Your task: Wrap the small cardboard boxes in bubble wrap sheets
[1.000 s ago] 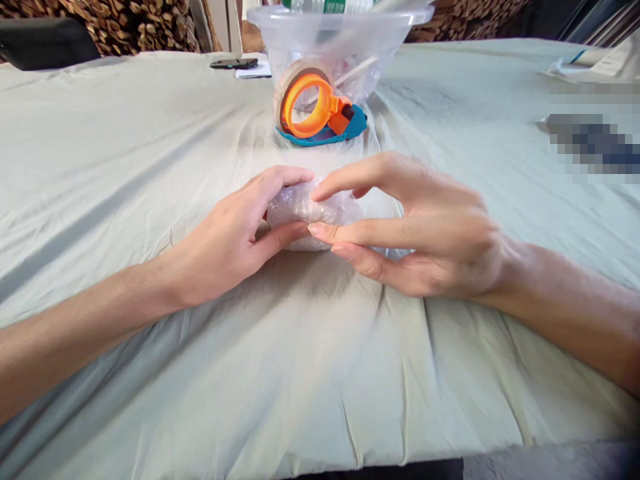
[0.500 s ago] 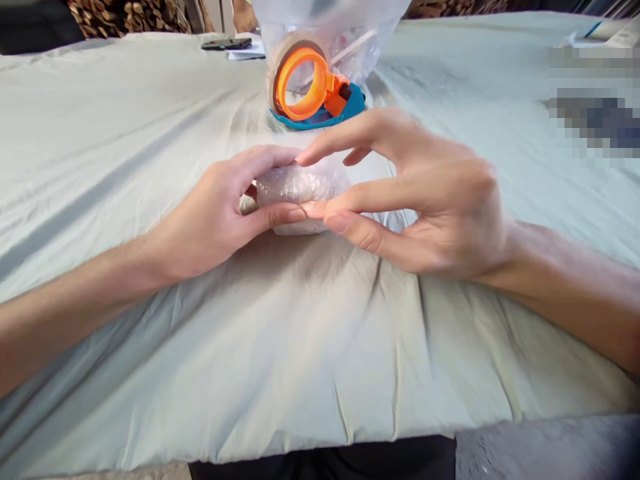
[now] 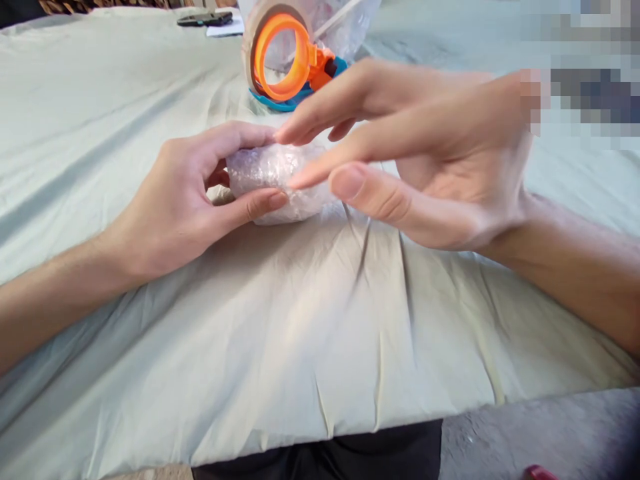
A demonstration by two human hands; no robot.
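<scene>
A small bundle wrapped in bubble wrap (image 3: 270,175) lies on the pale green cloth (image 3: 280,333). My left hand (image 3: 185,193) grips its left end, fingers over the top and thumb along the near side. My right hand (image 3: 425,153) hovers at the bundle's right end with fingers stretched out and apart. Its fingertips touch the top and front of the wrap, and nothing is held in it. An orange and blue tape dispenser (image 3: 285,60) with a roll of clear tape stands just behind the bundle.
A clear plastic bowl (image 3: 345,27) stands behind the dispenser. A dark phone (image 3: 203,19) lies on a white sheet at the far edge. A blurred patch covers the upper right. The table's near edge runs along the bottom, with grey floor (image 3: 540,433) beyond.
The view has tilted down, so everything sits lower and closer. My right hand has lifted and opened wider over the bundle. My left hand keeps its hold.
</scene>
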